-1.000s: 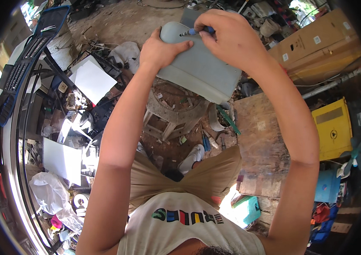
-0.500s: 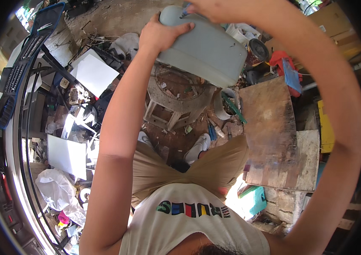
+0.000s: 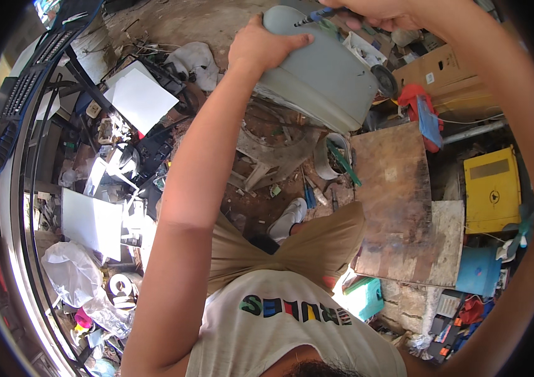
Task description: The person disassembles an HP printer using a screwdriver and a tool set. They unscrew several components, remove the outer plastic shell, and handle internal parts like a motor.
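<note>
A large pale grey plastic case (image 3: 326, 75) with rounded corners is tilted at the far side, above a dirty round stool (image 3: 270, 160). My left hand (image 3: 264, 47) grips its left edge, with the thumb lying across the upper face and the other fingers partly hidden behind the edge. My right hand (image 3: 383, 12), cut off by the top of the picture, is closed on a slim blue tool (image 3: 316, 16) with a dark, narrow tip. The tip points at the case's upper end; whether it touches the surface, I cannot tell.
A worn wooden board (image 3: 392, 195) lies to the right, near a yellow box (image 3: 493, 188). A white bucket (image 3: 328, 160) with a green strip stands before the case. Scrap, white panels (image 3: 141, 97) and a clear plastic bag (image 3: 75, 270) crowd the left.
My left hand and the case have shifted right. My right hand has moved right too, and more of the blue tool now shows. The right forearm has swung outward, uncovering the yellow box.
</note>
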`<state>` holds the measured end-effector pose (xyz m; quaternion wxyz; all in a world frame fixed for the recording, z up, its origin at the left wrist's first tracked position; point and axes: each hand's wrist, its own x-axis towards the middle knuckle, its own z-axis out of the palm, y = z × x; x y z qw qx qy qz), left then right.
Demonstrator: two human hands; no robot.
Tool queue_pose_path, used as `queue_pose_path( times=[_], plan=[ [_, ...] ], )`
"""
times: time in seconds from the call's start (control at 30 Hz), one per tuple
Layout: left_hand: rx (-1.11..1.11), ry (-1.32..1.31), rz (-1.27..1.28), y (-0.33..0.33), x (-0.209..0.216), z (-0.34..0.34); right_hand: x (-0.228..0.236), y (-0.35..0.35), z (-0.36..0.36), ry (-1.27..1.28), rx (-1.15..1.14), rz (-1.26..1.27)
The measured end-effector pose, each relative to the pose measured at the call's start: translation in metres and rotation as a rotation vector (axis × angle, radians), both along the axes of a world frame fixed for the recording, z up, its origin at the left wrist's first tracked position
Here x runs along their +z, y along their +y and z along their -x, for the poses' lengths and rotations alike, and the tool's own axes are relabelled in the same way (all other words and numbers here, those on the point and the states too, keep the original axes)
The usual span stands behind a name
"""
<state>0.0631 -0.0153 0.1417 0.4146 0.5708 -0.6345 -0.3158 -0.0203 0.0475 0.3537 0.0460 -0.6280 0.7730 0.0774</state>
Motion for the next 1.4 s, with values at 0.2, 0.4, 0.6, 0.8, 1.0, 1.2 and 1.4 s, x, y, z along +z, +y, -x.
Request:
queue_pose_path(
  times=[0.2, 0.4, 0.6, 0.8, 1.0, 1.2, 1.4],
  plan=[
    [0.026, -0.044, 0.020, -0.007, -0.001, -0.001, -0.014, -0.014, 0.020, 0.453, 0.540, -0.053],
    [-0.028, -0.041, -0.037, -0.008, 0.008, 0.005, -0.005, -0.001, 0.012, 1.089, 1.507, 0.064],
    [-0.007, -0.019, -0.030, -0.010, 0.006, -0.003, -0.022, 0.002, 0.033, 0.079, 1.099, 0.530],
    [-0.024, -0.008, -0.017, -0.004, 0.008, -0.001, -0.005, 0.017, 0.014, 0.352, 0.643, 0.301],
    [-0.053, -0.017, -0.025, -0.005, 0.008, -0.001, -0.020, -0.013, 0.052, 0.229, 1.363, 0.452],
    [-0.036, -0.024, -0.007, -0.004, 0.006, -0.004, -0.006, 0.019, 0.029, 0.347, 0.816, 0.284],
    [-0.050, -0.027, 0.011, -0.007, 0.004, -0.001, -0.017, 0.001, 0.048, 0.257, 1.262, 0.385]
  ],
)
